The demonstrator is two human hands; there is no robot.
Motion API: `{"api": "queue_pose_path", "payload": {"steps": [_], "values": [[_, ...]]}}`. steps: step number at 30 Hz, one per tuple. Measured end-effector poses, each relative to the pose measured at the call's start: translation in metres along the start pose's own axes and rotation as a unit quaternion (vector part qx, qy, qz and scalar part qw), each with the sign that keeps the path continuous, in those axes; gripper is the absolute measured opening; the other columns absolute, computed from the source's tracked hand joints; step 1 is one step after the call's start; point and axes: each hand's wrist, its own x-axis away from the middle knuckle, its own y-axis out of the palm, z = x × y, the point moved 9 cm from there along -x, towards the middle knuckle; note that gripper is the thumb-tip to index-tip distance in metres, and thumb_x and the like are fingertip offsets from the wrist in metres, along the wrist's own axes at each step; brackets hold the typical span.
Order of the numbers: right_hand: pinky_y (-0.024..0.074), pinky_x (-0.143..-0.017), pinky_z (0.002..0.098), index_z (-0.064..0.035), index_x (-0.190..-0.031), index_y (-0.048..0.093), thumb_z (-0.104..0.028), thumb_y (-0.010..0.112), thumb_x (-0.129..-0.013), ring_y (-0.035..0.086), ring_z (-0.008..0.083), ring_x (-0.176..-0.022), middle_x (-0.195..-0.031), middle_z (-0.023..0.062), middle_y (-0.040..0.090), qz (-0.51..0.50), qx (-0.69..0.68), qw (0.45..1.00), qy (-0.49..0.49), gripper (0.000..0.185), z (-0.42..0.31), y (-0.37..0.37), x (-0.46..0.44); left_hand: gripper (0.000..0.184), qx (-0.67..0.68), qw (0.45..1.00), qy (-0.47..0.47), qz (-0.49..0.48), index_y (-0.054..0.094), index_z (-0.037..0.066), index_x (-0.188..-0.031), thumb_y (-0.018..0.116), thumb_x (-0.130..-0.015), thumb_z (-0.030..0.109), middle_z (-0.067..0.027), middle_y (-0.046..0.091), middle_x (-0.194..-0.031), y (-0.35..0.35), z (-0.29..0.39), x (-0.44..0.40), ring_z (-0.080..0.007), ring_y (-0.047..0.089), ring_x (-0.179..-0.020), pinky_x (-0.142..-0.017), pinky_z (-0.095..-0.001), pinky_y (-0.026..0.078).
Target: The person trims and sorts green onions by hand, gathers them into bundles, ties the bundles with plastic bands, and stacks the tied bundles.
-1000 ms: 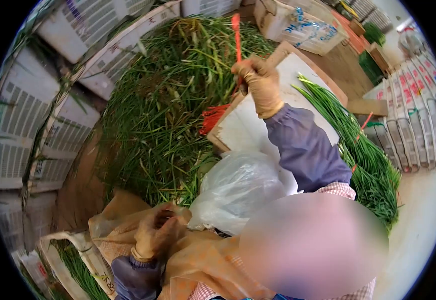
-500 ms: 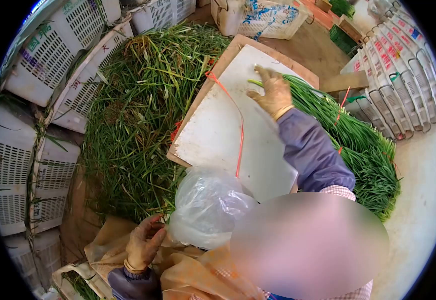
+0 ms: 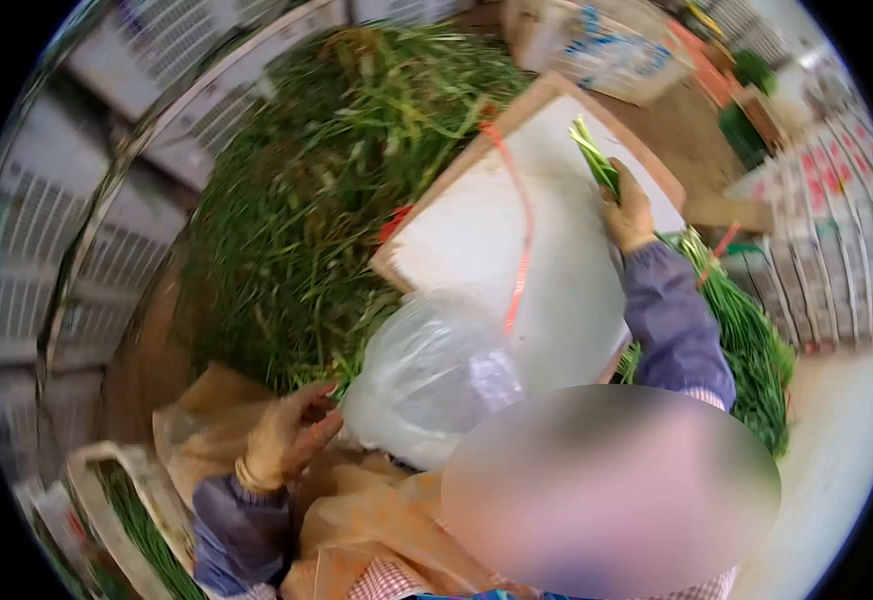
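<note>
My right hand [image 3: 629, 210], in a tan glove, is closed around a small bunch of chives [image 3: 593, 155] over the far right part of the white board [image 3: 457, 235]. The pale stem ends stick out past the fingers. My left hand [image 3: 292, 432], also gloved, is at the lower left beside a clear plastic bag [image 3: 427, 375]. Its fingers are apart and slightly bent, with nothing visible in them. A red tie strip [image 3: 525, 225] lies across the board. Tied bundles of chives [image 3: 752, 340] lie along the right side, partly behind my right sleeve.
Loose green leaves and trimmings [image 3: 297, 230] are heaped left of the board. White plastic crates [image 3: 32, 240] line the left, and more stacked crates [image 3: 807, 240] stand at right. A crate with greens [image 3: 142, 520] sits at the lower left. A blurred oval hides the bottom centre.
My right hand has closed on a small bunch of chives and lifted it off the pile at the board's right edge. The left hand stays beside the bag. The view has shifted.
</note>
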Motion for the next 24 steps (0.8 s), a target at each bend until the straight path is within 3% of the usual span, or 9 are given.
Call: {"api": "queue_pose_path", "payload": {"steps": [2, 4, 7, 11, 12, 14, 17, 19, 24], "values": [[0.0413, -0.091, 0.0407, -0.0056, -0.126, 0.046, 0.005, 0.053, -0.076, 0.052, 0.0363, -0.107, -0.116, 0.0210, 0.054, 0.011, -0.045, 0.990, -0.131, 0.052, -0.072, -0.010, 0.012, 0.045, -0.118, 0.991, 0.052, 0.014, 0.052, 0.002, -0.121, 0.063, -0.085, 0.027, -0.0093, 0.063, -0.089, -0.014, -0.002, 0.011, -0.0155, 0.059, -0.078, -0.071, -0.0292, 0.049], [0.0399, -0.094, 0.0408, -0.0053, -0.130, 0.043, 0.010, 0.051, -0.071, 0.049, 0.0364, -0.108, -0.112, 0.0196, 0.055, -0.086, -0.063, 0.983, -0.150, 0.062, -0.110, 0.021, 0.028, 0.049, -0.092, 0.993, 0.068, 0.016, 0.052, 0.003, -0.120, 0.057, -0.084, 0.036, -0.0152, 0.064, -0.096, -0.020, -0.011, 0.026, -0.0261, 0.062, -0.084, -0.074, -0.0364, 0.049], [0.0427, -0.094, 0.0385, -0.0095, -0.134, 0.038, 0.008, 0.055, -0.068, 0.046, 0.0357, -0.113, -0.122, 0.0212, 0.048, -0.177, 0.101, 0.952, -0.227, 0.070, -0.119, 0.073, 0.042, 0.040, -0.027, 0.984, 0.161, 0.074, 0.054, 0.001, -0.116, 0.058, -0.087, 0.029, -0.0121, 0.063, -0.090, -0.032, -0.007, 0.055, -0.0209, 0.061, -0.078, -0.068, -0.0317, 0.049], [0.0418, -0.093, 0.0461, -0.0005, -0.136, 0.027, -0.011, 0.057, -0.080, 0.050, 0.0403, -0.110, -0.122, 0.0252, 0.049, -0.269, 0.234, 0.933, -0.049, 0.064, 0.036, 0.130, -0.030, 0.035, 0.046, 0.957, 0.210, 0.196, 0.056, 0.004, -0.113, 0.058, -0.085, 0.025, -0.0127, 0.065, -0.092, -0.067, -0.022, 0.116, -0.0282, 0.062, -0.080, -0.072, -0.0364, 0.048], [0.0415, -0.092, 0.0451, -0.0001, -0.139, 0.023, -0.018, 0.058, -0.080, 0.051, 0.0403, -0.109, -0.119, 0.0264, 0.052, -0.373, 0.344, 0.860, 0.046, 0.070, -0.035, 0.101, -0.030, 0.035, 0.048, 0.953, 0.208, 0.213, 0.056, 0.004, -0.113, 0.058, -0.085, 0.025, -0.0127, 0.065, -0.092, -0.077, -0.026, 0.137, -0.0282, 0.062, -0.080, -0.072, -0.0364, 0.048], [0.0406, -0.093, 0.0443, -0.0023, -0.141, 0.019, -0.021, 0.058, -0.081, 0.049, 0.0397, -0.112, -0.123, 0.0259, 0.049, -0.363, 0.408, 0.838, -0.006, 0.074, -0.118, 0.090, -0.046, 0.030, 0.151, 0.927, 0.189, 0.288, 0.058, 0.003, -0.110, 0.060, -0.085, 0.021, -0.0123, 0.063, -0.088, -0.102, -0.052, 0.184, -0.0277, 0.061, -0.079, -0.072, -0.0352, 0.048], [0.0355, -0.098, 0.0440, -0.0013, -0.137, 0.031, -0.036, 0.055, -0.084, 0.043, 0.0394, -0.119, -0.130, 0.0245, 0.044, -0.319, 0.218, 0.875, -0.292, 0.068, -0.278, 0.126, -0.045, 0.029, 0.186, 0.829, 0.230, 0.474, 0.059, 0.002, -0.111, 0.061, -0.084, 0.012, -0.0072, 0.064, -0.093, -0.149, -0.114, 0.261, -0.0164, 0.059, -0.082, -0.075, -0.0271, 0.048], [0.0347, -0.099, 0.0420, -0.0016, -0.134, 0.037, -0.037, 0.055, -0.084, 0.043, 0.0385, -0.119, -0.130, 0.0238, 0.044, -0.362, 0.024, 0.846, -0.392, 0.064, -0.413, 0.137, -0.013, 0.027, 0.320, 0.806, 0.088, 0.491, 0.060, 0.002, -0.111, 0.061, -0.085, 0.011, -0.0037, 0.063, -0.096, -0.151, -0.178, 0.304, -0.0082, 0.057, -0.086, -0.077, -0.0227, 0.047], [0.0391, -0.092, 0.0402, -0.0009, -0.126, 0.046, -0.027, 0.057, -0.084, 0.050, 0.0371, -0.107, -0.116, 0.0217, 0.053, -0.456, -0.180, 0.629, -0.603, 0.051, -0.777, 0.091, 0.195, 0.023, 0.400, 0.588, -0.014, 0.703, 0.059, 0.000, -0.108, 0.058, -0.087, 0.007, -0.0085, 0.065, -0.090, -0.128, -0.289, 0.451, -0.0133, 0.061, -0.082, -0.076, -0.0253, 0.050]]}}
